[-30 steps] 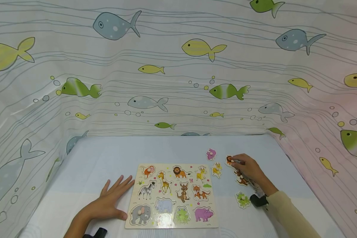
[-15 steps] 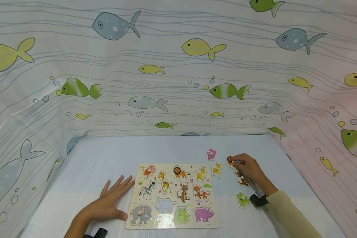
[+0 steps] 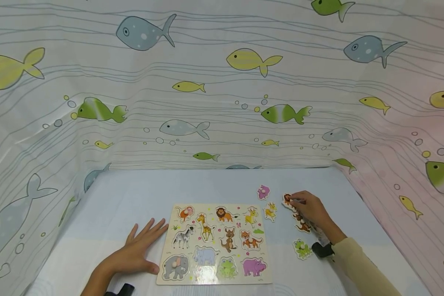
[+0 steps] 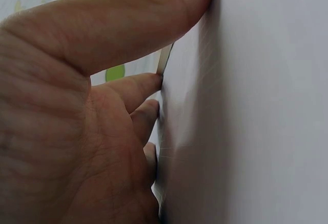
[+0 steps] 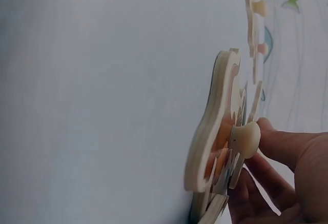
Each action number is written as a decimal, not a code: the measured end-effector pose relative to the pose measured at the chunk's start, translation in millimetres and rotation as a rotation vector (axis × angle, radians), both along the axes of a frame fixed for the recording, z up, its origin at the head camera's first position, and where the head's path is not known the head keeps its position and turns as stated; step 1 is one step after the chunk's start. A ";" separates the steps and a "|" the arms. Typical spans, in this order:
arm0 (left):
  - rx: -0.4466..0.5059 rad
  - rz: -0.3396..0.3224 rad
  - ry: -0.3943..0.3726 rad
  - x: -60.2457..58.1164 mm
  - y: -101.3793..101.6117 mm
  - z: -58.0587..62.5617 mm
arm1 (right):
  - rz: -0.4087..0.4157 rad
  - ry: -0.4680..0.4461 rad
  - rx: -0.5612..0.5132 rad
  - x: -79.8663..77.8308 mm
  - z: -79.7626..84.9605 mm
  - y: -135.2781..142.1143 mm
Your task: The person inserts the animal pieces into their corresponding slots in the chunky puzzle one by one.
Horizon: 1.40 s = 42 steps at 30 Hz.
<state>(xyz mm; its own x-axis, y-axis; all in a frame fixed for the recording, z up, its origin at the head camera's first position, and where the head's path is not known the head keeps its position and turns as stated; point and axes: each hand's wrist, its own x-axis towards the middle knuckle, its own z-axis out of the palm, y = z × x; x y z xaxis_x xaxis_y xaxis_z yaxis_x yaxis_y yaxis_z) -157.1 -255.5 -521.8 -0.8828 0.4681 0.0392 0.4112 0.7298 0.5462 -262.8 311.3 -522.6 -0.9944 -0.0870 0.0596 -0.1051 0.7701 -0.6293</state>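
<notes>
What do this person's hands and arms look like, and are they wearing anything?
The left hand and right hand are bare, without gloves. A plain cream sleeve covers the right forearm nearly to the wrist; no sleeve shows on the visible left forearm. A rounded black device sits by the right wrist, and another black piece shows by the left.

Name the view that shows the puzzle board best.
The head view: the puzzle board shows nearly whole there, despite some glare. The left wrist view catches only an edge strip by the left hand; the right wrist view shows none.
</notes>
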 end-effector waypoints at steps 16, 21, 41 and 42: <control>-0.018 0.014 -0.029 -1.4 3.3 3.7 | 0.026 0.028 0.013 2.5 8.0 -4.4; -0.033 0.033 -0.050 -2.4 3.2 3.4 | 0.028 0.024 0.015 5.9 17.1 -8.5; -0.014 0.035 -0.040 1.2 2.8 4.2 | 0.204 0.139 -0.050 14.9 45.4 -49.8; -0.013 0.034 -0.041 1.4 2.9 4.3 | 0.207 0.142 -0.051 15.1 46.3 -51.7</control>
